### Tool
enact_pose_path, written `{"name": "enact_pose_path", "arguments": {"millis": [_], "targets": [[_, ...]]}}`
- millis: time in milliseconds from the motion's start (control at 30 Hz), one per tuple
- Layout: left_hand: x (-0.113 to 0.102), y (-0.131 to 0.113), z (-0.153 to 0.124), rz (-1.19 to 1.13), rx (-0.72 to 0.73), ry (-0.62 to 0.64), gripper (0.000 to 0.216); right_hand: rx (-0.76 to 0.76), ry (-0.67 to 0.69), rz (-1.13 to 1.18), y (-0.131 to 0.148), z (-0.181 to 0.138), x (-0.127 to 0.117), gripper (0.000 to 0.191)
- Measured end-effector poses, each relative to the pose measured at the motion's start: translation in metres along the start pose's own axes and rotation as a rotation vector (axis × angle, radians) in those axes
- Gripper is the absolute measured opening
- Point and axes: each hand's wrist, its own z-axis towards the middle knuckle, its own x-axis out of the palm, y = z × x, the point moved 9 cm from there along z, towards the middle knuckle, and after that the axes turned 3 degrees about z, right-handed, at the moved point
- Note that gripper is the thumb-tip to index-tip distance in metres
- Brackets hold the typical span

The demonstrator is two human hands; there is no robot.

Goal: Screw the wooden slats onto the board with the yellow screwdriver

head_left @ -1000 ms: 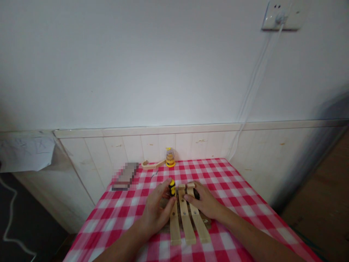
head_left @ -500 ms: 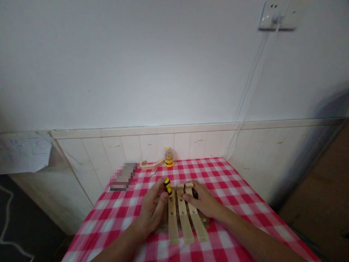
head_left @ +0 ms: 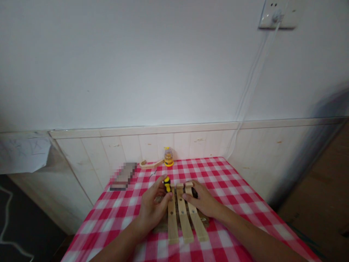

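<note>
My left hand point(head_left: 154, 202) is closed round a short yellow-and-black screwdriver point(head_left: 167, 184), handle up, over the upper part of the left wooden strip point(head_left: 172, 225). Its thumb hides the tip, so I cannot tell whether it sits in a screw. Two more pale strips, a middle one point(head_left: 186, 227) and a right one point(head_left: 200, 227), lie alongside on a dark board point(head_left: 160, 226). Small dark spots, screws or holes, show on the strips. My right hand point(head_left: 205, 202) grips the far right of this piece, thumb on the strips, other fingers partly hidden behind.
A yellow-based clear bit container point(head_left: 168, 158) stands by the wall beside a curved wooden piece point(head_left: 149, 165). A small thin metal item point(head_left: 153, 174) lies nearer. A pixelated rectangular object point(head_left: 124, 176) is at the left edge of the checked tablecloth point(head_left: 231, 185).
My left thumb has shifted right and now covers the screwdriver's lower end, which showed before. The screwdriver handle stands slightly more upright. My right hand and the strips stay almost still.
</note>
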Motion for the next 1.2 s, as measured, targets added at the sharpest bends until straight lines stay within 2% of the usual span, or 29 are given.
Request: {"name": "enact_pose_path", "arguments": {"millis": [233,700,933,1033,1200], "targets": [[0.0031,-0.0051,-0.003,0.006,0.035,0.058,0.059,-0.008,-0.004,0.015,0.0,0.0003,0.0004,0.021],[0.0001,-0.01,-0.0022,0.018,0.125,0.041,0.056,-0.024,-0.001,0.005,0.0009,0.0003,-0.0003,0.021],[-0.0037,-0.0053,-0.0017,0.061,0.126,-0.045,0.05,-0.014,0.005,-0.002,0.0003,0.0004,0.0008,0.022],[-0.0027,-0.0043,-0.0019,0.073,0.118,-0.04,0.046,-0.007,-0.001,-0.006,-0.0011,0.0006,0.0006,0.022],[-0.0035,-0.01,0.0001,0.097,0.126,-0.019,0.054,-0.018,-0.002,0.005,-0.0008,0.0001,0.0008,0.021]]}}
